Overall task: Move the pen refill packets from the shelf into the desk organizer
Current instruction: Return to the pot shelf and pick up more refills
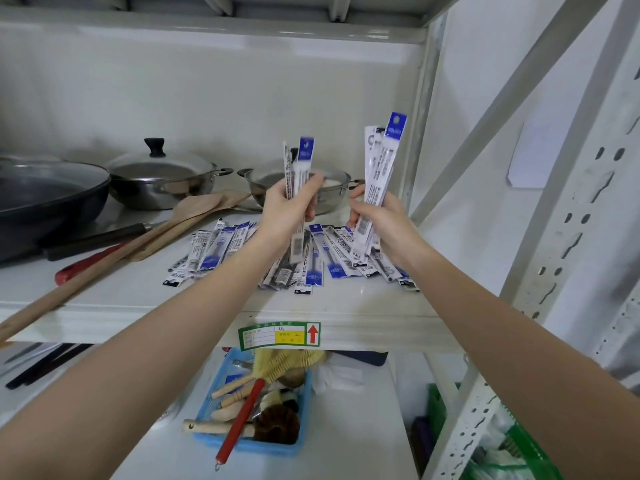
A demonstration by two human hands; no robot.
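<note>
Long narrow pen refill packets, white with blue ends, lie in a loose heap (332, 261) on the white metal shelf (363, 303). My left hand (287, 209) is raised above the heap and grips a small upright bunch of packets (300, 164). To its right, my right hand (377, 220) holds a second, taller bunch (382, 161), also upright. Another few packets (214, 247) lie spread further left on the shelf. No desk organizer is in view.
At the back of the shelf stand a dark pan (48, 199), a lidded steel pot (159, 178) and another steel pot (332, 192). Wooden spatulas (166, 230) stick out over the front edge. Below sits a blue basket (298, 438) of brushes. A shelf post (419, 133) rises on the right.
</note>
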